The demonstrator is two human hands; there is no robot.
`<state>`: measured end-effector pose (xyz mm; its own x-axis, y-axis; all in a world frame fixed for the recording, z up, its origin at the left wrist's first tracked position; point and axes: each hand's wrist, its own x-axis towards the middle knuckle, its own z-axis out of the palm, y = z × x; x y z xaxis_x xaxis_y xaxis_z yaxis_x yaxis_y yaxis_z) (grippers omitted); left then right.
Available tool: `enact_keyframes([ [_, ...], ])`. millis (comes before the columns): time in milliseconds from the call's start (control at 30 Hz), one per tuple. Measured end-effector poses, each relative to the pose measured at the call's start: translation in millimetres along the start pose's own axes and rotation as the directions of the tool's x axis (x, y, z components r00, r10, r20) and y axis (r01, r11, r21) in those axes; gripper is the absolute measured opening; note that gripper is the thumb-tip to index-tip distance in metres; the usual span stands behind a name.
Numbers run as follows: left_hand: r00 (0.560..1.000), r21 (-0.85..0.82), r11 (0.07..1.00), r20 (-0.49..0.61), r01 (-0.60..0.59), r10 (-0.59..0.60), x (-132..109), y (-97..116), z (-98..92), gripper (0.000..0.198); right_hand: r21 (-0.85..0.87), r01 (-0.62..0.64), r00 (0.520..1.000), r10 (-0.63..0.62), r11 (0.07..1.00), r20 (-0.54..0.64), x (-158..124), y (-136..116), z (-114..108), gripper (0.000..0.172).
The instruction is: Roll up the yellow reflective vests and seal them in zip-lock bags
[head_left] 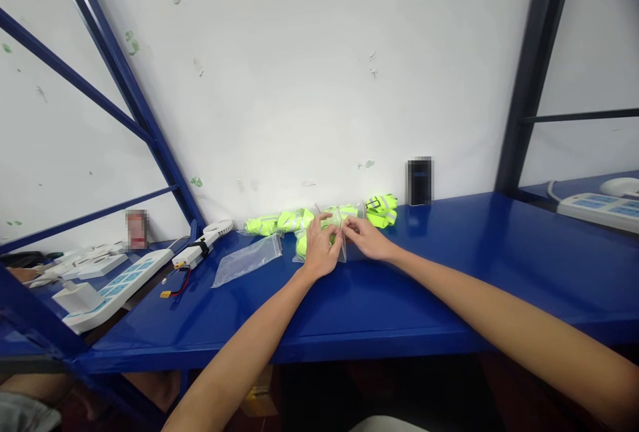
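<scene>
A clear zip-lock bag (301,247) with a yellow-green reflective vest inside lies at the middle of the blue table. My left hand (322,245) rests over it, thumb and finger pinching near the bag's mouth. From the other side my right hand (368,239) pinches the same mouth edge. Behind the hands, along the wall, lie several bundled vests (298,219) in clear bags. At the right end of that row a bundled vest (382,211) with grey stripes shows outside or partly outside a bag; I cannot tell which. A flat, empty zip-lock bag (248,260) lies left of my left hand.
On the blue table (449,272), a white battery pack (197,253) with wires and a white handheld fan (218,227) lie left. A power strip (120,289) runs along that side. A blurred black object (420,181) stands against the wall. Metal posts (536,72) flank the table.
</scene>
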<state>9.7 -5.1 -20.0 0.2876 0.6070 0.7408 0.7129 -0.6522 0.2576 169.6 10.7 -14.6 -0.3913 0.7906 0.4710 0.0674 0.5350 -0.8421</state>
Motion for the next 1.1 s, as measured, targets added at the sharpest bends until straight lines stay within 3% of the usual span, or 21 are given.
enact_keyframes([
  [100,0.995,-0.052,0.997,-0.083,0.050,-0.054,-1,3,1.9,0.021,-0.152,-0.014,0.995,-0.002,0.988,-0.104,4,12,-2,0.020],
  [233,0.975,-0.152,0.984,-0.184,0.095,-0.123,-1,2,-3.7,0.030,-0.169,-0.084,0.985,0.057,0.982,-0.161,4,26,-7,0.014],
  [367,0.956,-0.115,0.986,-0.255,0.118,-0.145,1,-16,-15.3,0.027,-0.405,0.038,0.973,-0.126,0.914,-0.192,-1,23,-10,0.006],
  [467,0.953,0.002,0.974,-0.205,0.226,-0.221,-1,-33,-21.3,0.026,-0.560,0.132,0.963,-0.240,0.818,-0.123,-4,13,-10,0.007],
  [567,0.935,0.131,0.926,-0.040,0.354,-0.352,-6,-40,-21.0,0.038,-0.503,0.073,0.995,-0.100,0.861,-0.026,-6,5,-9,0.011],
  [633,0.890,0.208,0.878,0.064,0.431,-0.452,-8,-38,-18.3,0.045,-0.450,-0.011,0.996,0.047,0.893,0.069,-6,1,-9,0.022],
  [700,0.852,0.262,0.843,0.117,0.469,-0.510,-8,-35,-15.5,0.049,-0.449,-0.034,0.985,0.106,0.893,0.135,-5,0,-10,0.032],
  [800,0.852,0.274,0.845,0.134,0.459,-0.506,-8,-33,-13.3,0.051,-0.433,-0.020,0.978,0.108,0.901,0.179,-4,-2,-11,0.032],
  [967,0.876,0.209,0.875,0.122,0.438,-0.467,-9,-32,-12.1,0.043,-0.335,-0.238,0.921,0.321,0.912,0.220,-5,-13,-12,0.030],
  [1100,0.897,0.125,0.897,0.076,0.425,-0.435,-11,-24,-10.4,0.037,-0.259,-0.335,0.885,0.397,0.906,0.242,-9,-18,-13,0.032],
])
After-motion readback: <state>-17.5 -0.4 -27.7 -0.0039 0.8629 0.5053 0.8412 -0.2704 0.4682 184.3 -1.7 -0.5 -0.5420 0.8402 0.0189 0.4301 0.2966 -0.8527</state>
